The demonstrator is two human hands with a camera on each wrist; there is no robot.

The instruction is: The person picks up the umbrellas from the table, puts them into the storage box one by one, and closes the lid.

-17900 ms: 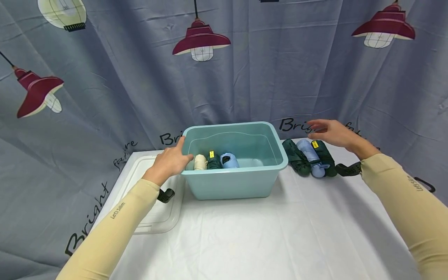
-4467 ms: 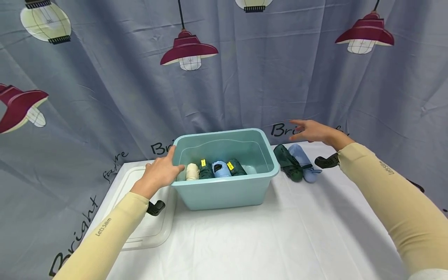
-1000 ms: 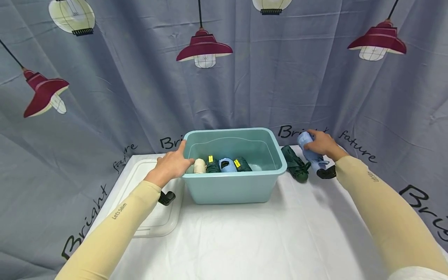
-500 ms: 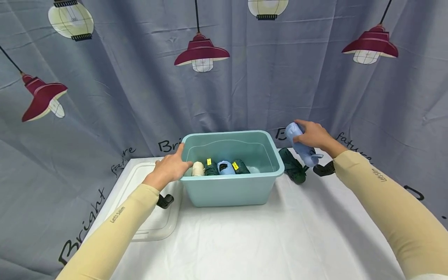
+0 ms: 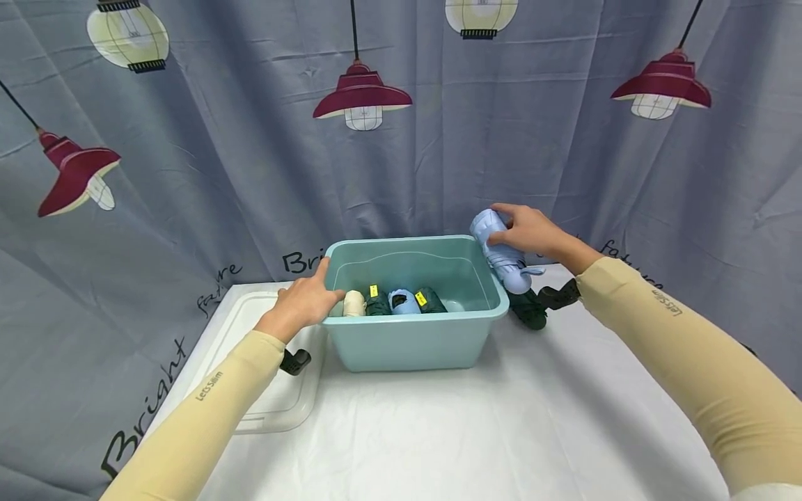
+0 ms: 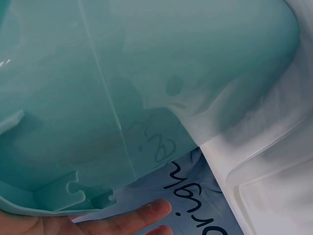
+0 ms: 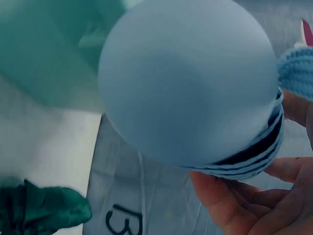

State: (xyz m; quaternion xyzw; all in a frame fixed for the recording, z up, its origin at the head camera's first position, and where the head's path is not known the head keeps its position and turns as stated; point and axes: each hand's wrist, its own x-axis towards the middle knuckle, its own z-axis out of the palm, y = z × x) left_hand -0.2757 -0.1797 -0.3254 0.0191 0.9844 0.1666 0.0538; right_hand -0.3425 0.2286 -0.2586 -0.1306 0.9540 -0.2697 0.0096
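Observation:
My right hand (image 5: 532,232) grips a light blue folded umbrella (image 5: 491,233) above the right rim of a teal plastic bin (image 5: 407,344). In the right wrist view, the umbrella's smooth round end (image 7: 186,83) faces the camera, with the fingers curled round its side. My left hand (image 5: 303,304) rests on the bin's left rim, thumb over the inside; in the left wrist view its fingers (image 6: 132,220) lie straight outside the wall. Inside the bin stand a cream umbrella (image 5: 354,304), a dark green one (image 5: 378,304), a light blue one (image 5: 410,304) and another dark green one (image 5: 432,301).
One dark green folded umbrella (image 5: 529,313) lies on the white tablecloth (image 5: 438,438) just right of the bin, partly hidden by the held umbrella. A translucent white lid (image 5: 276,403) lies flat at the left, under my left forearm. A grey curtain (image 5: 263,139) hangs behind.
My right hand has lifted the light blue umbrella off the table and carried it left to the bin's right rim. A dark green umbrella entered the bin earlier. My left hand stays at the rim.

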